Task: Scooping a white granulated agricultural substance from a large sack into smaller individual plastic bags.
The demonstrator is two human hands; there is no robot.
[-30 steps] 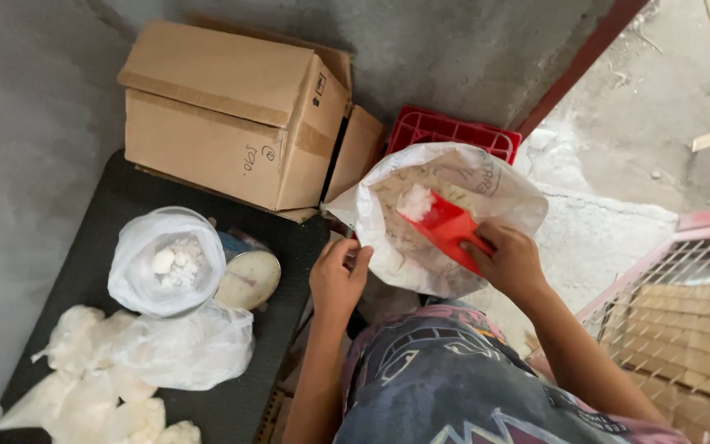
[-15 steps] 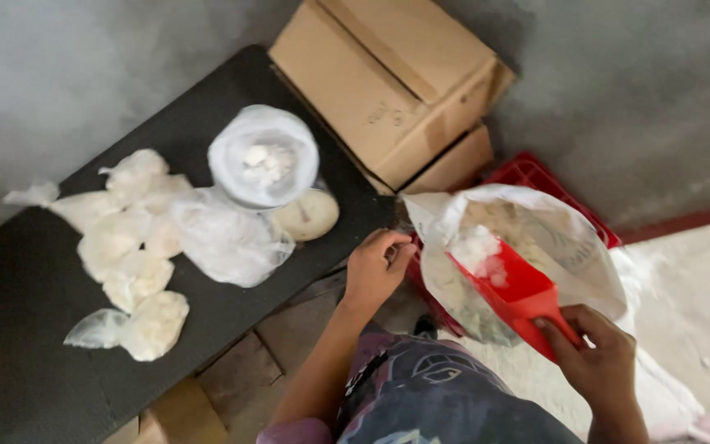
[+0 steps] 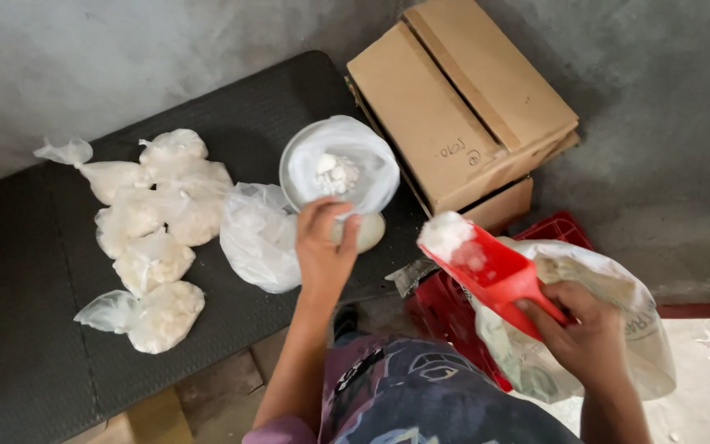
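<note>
My right hand grips the handle of a red plastic scoop heaped with white lumpy powder at its front end. The scoop hangs above the open mouth of a large white sack to my right. My left hand pinches the near rim of a round bowl lined with a clear plastic bag, which holds a few white lumps. The bowl stands on a black mat that covers a low bench.
Several tied clear bags of white powder lie on the mat to the left, and a loose plastic bag lies beside the bowl. Two brown cardboard boxes stand behind. A red crate sits under the sack. Grey concrete wall behind.
The right hand has lifted the filled scoop out of the sack and moved it left. The left hand has let go of the sack's rim and reached to the lined bowl.
</note>
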